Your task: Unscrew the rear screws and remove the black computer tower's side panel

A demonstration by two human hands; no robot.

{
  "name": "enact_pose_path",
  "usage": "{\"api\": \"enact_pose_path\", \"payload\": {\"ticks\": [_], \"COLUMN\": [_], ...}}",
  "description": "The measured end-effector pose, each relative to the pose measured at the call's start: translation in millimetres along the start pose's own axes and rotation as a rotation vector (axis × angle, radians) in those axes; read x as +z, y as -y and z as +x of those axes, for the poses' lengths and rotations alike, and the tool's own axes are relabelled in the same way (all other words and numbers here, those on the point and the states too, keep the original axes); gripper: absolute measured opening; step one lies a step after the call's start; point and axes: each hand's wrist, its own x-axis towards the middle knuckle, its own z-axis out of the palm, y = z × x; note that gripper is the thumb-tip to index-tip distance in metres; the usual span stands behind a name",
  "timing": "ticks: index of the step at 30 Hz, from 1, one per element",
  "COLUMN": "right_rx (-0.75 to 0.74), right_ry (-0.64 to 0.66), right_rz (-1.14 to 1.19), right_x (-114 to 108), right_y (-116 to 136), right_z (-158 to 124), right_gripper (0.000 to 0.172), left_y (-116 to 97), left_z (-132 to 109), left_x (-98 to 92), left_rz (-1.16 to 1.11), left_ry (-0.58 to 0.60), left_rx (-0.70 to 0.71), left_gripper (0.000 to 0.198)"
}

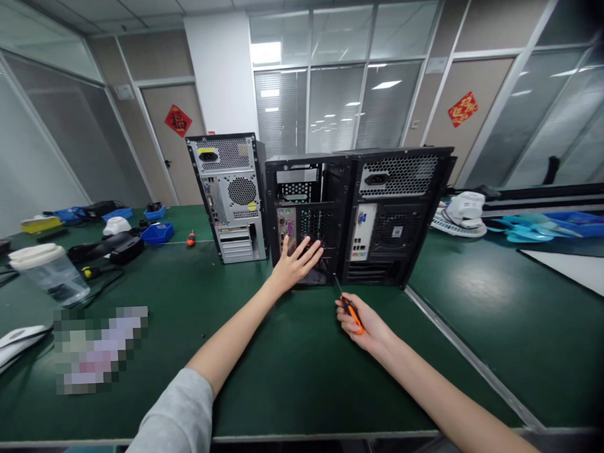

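Three computer cases stand with their backs toward me on a green table (288,374). My left hand (296,260) lies open, fingers spread flat against the lower back panel of the middle black case (309,213). My right hand (361,324) is closed around an orange-and-black screwdriver (349,308), whose tip points up at the bottom edge of that case. A second black case (399,212) stands right beside it, and a silver case (228,196) stands to the left.
At the left are a clear lidded jar (48,274), blue parts bins (157,231), a small orange tool (191,240), black cables and a white object. White and blue items (464,213) lie on the adjoining table at the right. Glass partitions stand behind.
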Motion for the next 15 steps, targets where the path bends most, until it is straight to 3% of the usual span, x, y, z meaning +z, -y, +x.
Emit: {"api": "enact_pose_path", "payload": {"ticks": [7,15], "right_rx": [-0.146,-0.228], "right_ry": [-0.062,-0.133], "right_rz": [-0.083,-0.196], "right_x": [-1.6,-0.2], "right_y": [-8.1,-9.8], "right_z": [2.7,-0.1], "right_gripper": [0.034,0.032], "left_y": [-0.2,-0.2], "left_z": [-0.5,-0.3], "left_x": [0.7,0.4], "left_rz": [-0.025,-0.014], "left_ry": [0.011,0.000], "left_rx": [-0.008,-0.006], "left_gripper": [0.051,0.050]}}
